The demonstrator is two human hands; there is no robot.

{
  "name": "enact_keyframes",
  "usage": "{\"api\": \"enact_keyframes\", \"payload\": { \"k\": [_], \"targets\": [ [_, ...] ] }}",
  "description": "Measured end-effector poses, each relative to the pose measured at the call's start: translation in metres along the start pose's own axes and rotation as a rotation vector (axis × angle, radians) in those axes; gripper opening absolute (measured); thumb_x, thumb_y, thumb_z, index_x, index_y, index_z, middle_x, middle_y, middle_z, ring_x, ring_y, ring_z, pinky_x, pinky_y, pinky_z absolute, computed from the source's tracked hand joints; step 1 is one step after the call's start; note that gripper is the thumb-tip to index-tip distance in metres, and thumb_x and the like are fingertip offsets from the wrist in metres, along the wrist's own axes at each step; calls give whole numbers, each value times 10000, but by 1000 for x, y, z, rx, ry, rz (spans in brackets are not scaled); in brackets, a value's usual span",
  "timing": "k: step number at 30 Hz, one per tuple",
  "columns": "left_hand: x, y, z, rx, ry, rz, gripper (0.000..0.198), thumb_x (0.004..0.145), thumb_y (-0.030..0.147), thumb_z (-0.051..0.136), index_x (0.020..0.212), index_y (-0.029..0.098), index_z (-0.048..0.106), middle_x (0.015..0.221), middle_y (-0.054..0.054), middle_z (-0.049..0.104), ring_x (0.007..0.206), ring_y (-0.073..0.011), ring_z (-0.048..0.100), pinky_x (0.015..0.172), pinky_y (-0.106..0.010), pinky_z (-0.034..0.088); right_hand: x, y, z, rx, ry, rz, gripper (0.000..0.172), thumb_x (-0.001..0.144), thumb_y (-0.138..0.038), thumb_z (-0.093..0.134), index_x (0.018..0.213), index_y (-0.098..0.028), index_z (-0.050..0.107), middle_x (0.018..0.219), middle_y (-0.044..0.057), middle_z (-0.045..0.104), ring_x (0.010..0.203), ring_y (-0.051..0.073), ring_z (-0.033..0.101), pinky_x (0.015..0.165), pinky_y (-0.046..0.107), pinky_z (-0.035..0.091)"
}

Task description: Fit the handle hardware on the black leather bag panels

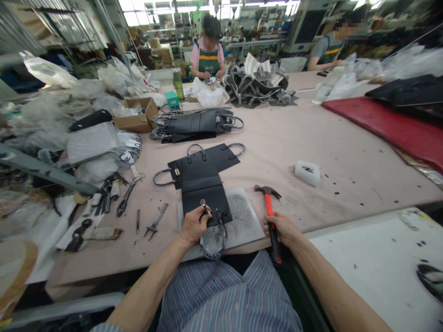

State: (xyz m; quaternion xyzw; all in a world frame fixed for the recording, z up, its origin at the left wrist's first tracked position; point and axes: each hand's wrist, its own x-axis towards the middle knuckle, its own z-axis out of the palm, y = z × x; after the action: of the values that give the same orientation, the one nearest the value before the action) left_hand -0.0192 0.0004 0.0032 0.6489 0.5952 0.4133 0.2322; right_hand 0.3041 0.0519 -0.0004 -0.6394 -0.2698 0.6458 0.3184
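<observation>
My right hand point(283, 228) is wrapped round the red and black handle of a claw hammer point(268, 203), its head pointing away from me, beside the work board. In my left hand point(196, 224) a short metal punch point(203, 203) is pinched, over the near part of a black bag panel point(200, 184). I cannot tell whether the punch's lower end touches the panel. A rope-like handle point(212, 255) loops from the panel's near end towards my lap. Beneath lies a pale board point(247, 214) covered in dark specks. Another black panel point(224, 157) with handles lies under the first.
Stacked black bag panels point(194, 123) lie farther back. To the left are a wing divider point(157, 221), a thin metal rod point(138, 221), pliers-like tools point(125, 199) and a cardboard box point(138, 121). A white block point(307, 172) sits right. Two people work across the table.
</observation>
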Motion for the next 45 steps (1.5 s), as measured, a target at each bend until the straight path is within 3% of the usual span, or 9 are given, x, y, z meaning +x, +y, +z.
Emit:
{"api": "enact_keyframes", "payload": {
  "k": [8,12,30,35,39,45],
  "targets": [
    [0,-5,0,4,-9,33,149,882,257,592,956,216,714,891,-37,780,833,-195,746,796,-293,581,-10,2,6,149,-3,90,146,887,-178,579,773,-201,492,573,-40,544,424,94,494,399,211,420],
    [1,-3,1,33,11,38,144,882,249,598,960,221,715,890,-28,779,823,-193,746,806,-291,580,-13,0,7,204,-15,137,188,966,-222,486,786,-179,519,568,-34,534,411,89,482,391,208,411],
    [1,-5,0,82,-19,72,148,903,250,586,981,206,705,914,-35,782,831,-181,749,787,-272,572,-17,-1,11,206,13,97,135,925,-226,530,796,-187,515,551,-54,504,395,81,450,374,193,375],
    [-2,-5,1,103,-22,77,146,909,242,580,986,212,700,920,-33,778,849,-183,749,797,-273,571,-27,-7,22,123,48,38,214,949,-308,517,763,-214,466,522,-89,422,356,71,356,352,192,297],
    [-2,-5,2,108,-25,83,140,910,232,585,989,213,700,909,-27,773,836,-178,746,799,-269,569,-57,-36,34,-11,71,-161,281,990,-418,479,791,-220,499,529,-88,431,375,80,351,377,208,267],
    [-3,-1,3,125,0,78,125,906,202,587,973,214,692,881,-23,764,816,-177,742,781,-264,561,-122,-84,55,-864,37,-1094,370,1020,-472,433,754,-221,488,578,-32,511,493,111,430,509,263,270]
  ]
}}
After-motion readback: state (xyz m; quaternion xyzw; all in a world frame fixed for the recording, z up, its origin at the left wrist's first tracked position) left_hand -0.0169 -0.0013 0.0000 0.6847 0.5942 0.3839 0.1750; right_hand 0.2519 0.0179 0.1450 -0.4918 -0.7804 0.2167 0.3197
